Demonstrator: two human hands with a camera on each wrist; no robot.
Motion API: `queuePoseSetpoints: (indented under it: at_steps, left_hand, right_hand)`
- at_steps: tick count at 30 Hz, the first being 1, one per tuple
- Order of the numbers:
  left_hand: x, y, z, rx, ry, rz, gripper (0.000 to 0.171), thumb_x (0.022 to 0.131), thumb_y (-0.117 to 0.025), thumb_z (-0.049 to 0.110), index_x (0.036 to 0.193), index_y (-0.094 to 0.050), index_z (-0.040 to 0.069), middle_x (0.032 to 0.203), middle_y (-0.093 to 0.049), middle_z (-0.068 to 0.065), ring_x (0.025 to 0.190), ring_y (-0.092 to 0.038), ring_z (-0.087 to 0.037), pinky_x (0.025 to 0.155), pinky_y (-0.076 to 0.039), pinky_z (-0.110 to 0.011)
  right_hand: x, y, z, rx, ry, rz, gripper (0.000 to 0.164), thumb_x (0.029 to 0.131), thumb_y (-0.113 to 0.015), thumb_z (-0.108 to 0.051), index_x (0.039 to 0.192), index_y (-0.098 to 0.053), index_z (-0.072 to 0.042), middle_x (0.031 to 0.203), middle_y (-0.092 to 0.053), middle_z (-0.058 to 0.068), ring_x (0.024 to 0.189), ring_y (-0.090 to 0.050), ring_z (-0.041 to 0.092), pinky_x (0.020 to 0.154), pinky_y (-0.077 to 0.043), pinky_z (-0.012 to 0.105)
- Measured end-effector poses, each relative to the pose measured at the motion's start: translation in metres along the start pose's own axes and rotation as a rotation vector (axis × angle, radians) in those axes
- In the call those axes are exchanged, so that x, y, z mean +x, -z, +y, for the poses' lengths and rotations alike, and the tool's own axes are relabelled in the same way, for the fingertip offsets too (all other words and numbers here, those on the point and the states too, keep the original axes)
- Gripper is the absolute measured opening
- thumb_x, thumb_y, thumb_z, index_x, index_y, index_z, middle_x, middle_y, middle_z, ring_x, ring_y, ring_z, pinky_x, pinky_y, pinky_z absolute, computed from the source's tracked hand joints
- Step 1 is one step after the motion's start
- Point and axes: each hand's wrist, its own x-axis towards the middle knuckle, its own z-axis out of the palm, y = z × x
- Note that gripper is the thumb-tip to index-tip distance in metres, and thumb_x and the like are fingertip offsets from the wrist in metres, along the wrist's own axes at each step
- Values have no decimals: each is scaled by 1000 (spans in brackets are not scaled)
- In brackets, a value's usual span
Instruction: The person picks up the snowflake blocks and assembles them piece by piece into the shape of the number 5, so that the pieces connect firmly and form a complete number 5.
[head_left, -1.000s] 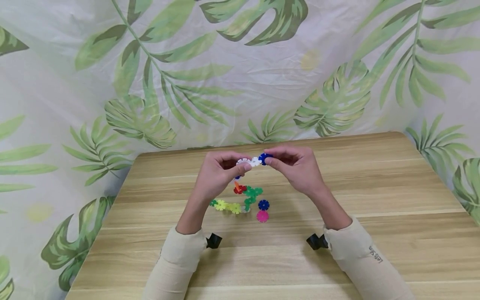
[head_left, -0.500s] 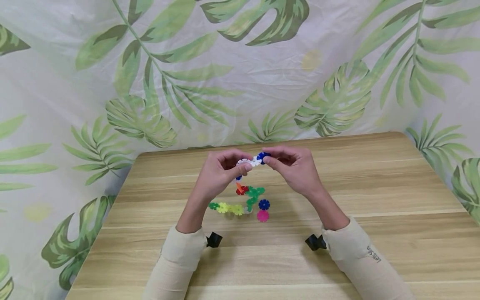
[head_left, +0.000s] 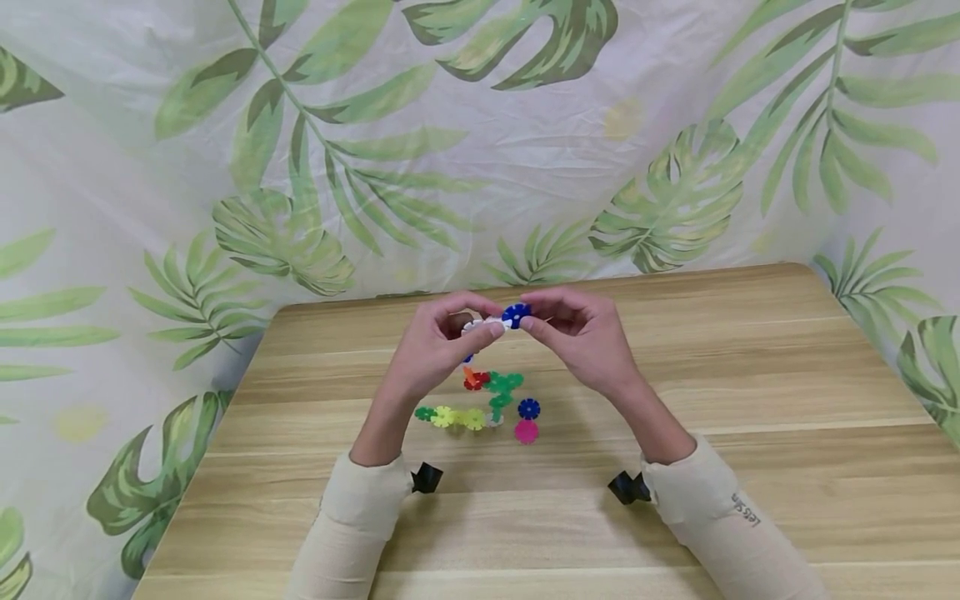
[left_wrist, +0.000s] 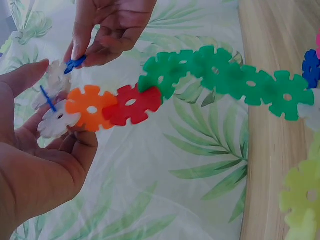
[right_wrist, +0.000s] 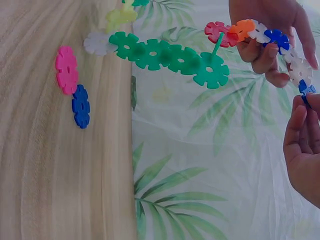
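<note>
My left hand point(head_left: 427, 350) holds the upper end of a chain of notched plastic snowflake discs, pinching a white disc point(left_wrist: 57, 80) between thumb and fingers. In my right hand point(head_left: 592, 342), thumb and fingertips pinch a dark blue disc point(head_left: 516, 315). It touches the white end of the chain; how deeply their slots fit cannot be seen. Below the left hand, the chain runs through another blue disc point(right_wrist: 276, 39), an orange disc point(left_wrist: 95, 100) and a red disc point(left_wrist: 134, 114) to several green discs point(left_wrist: 215, 60). Yellow discs point(head_left: 444, 417) follow near the table.
On the wooden table point(head_left: 750, 375), a loose dark blue disc point(head_left: 528, 408) and a pink disc point(head_left: 527, 431) lie touching, right of the chain. A leaf-patterned cloth point(head_left: 525, 167) hangs behind the table. Black wrist cameras point(head_left: 427, 478) sit at both cuffs.
My right hand has moved slightly left with the blue disc, closer to the left fingertips. The blue disc has turned more face-on, and the chain's upper part has shifted a little left.
</note>
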Motion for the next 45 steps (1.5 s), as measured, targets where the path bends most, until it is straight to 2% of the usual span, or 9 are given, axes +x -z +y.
queuePoseSetpoints:
  at_steps: [5,10,13,20,23,31,36,42,45]
  left_hand:
    - [0,-2,-1,-6,-25,31,13,100,-74,12,111,-79,7,88,-63,-5,49,-37,-16,48,-31,-25]
    - [-1,-2,-2,6,-2,72,12,100,-73,15,107,-80,8,76,-56,-4,48,-37,-17,46,-29,-26]
    - [-2,-1,-1,11,11,75,12,100,-73,15,107,-80,8,69,-54,-1,48,-37,-17,45,-29,-26]
    - [-2,2,0,67,10,67,11,100,-73,16,103,-79,7,82,-67,-3,58,-51,-17,50,-38,-26]
    - [-3,4,1,89,-12,59,10,101,-72,15,102,-78,6,78,-65,-7,58,-52,-18,50,-38,-26]
    - [-3,14,4,30,-7,110,12,102,-70,11,105,-76,2,83,-68,-11,65,-64,-17,55,-50,-25]
    - [-4,20,7,-13,-10,154,13,102,-70,10,105,-75,-1,81,-68,-3,67,-63,-16,54,-49,-24]
    - [-6,24,9,-13,-6,164,14,101,-71,10,106,-75,-2,76,-66,2,65,-58,-16,52,-45,-25]
    - [-7,26,8,-20,2,169,14,101,-71,10,106,-75,-3,75,-66,2,65,-58,-15,51,-44,-24]
  right_hand:
    - [-1,-3,-1,-5,-12,9,27,93,-77,8,120,-74,6,100,-79,-3,87,-76,9,76,-63,22]
    - [-1,-6,-1,-13,-27,3,29,93,-77,9,122,-73,8,104,-78,19,87,-76,8,76,-64,23]
    - [-1,-9,-1,-16,-29,0,28,93,-77,8,121,-74,7,106,-77,26,87,-75,8,76,-64,23]
    - [-1,-15,1,-5,-17,-5,29,92,-77,10,121,-74,7,105,-76,28,88,-76,8,79,-65,24]
    - [-1,-16,1,-8,-15,-16,29,93,-77,9,121,-73,7,105,-76,28,88,-76,9,79,-65,25]
    - [0,-4,3,-93,-89,-49,28,97,-77,-1,124,-74,0,107,-77,20,92,-75,11,80,-64,24]
    - [3,5,11,-211,-145,-139,25,99,-77,-8,123,-77,-4,107,-79,14,97,-75,17,80,-64,26]
    - [8,13,35,-382,-183,-333,21,98,-79,-14,119,-80,-10,106,-82,4,99,-76,17,82,-64,29]
    - [8,15,50,-421,-178,-417,21,97,-80,-12,118,-80,-11,108,-82,6,100,-76,17,84,-65,32]
